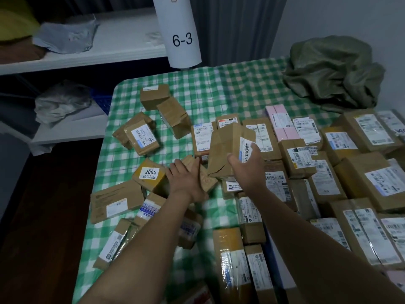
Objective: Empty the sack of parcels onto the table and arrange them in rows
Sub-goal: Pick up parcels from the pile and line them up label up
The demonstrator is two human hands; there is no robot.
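Observation:
A table with a green checked cloth (219, 91) carries many brown cardboard parcels. On the right they lie side by side in rows (328, 163); on the left they lie scattered (140, 137). My right hand (245, 163) grips a tall brown parcel (223, 148) that stands tilted above the middle of the table, label facing right. My left hand (184, 176) rests with straight fingers on a small brown parcel (203, 176) just left of it. The empty olive sack (333, 71) lies crumpled at the far right corner.
White shelves (109, 51) stand to the left with crumpled grey bags on them. A white tag reading 6-3 (182, 38) hangs above the table's far edge. A parcel marked 2004 (151, 174) sits by my left hand. Dark floor lies to the left.

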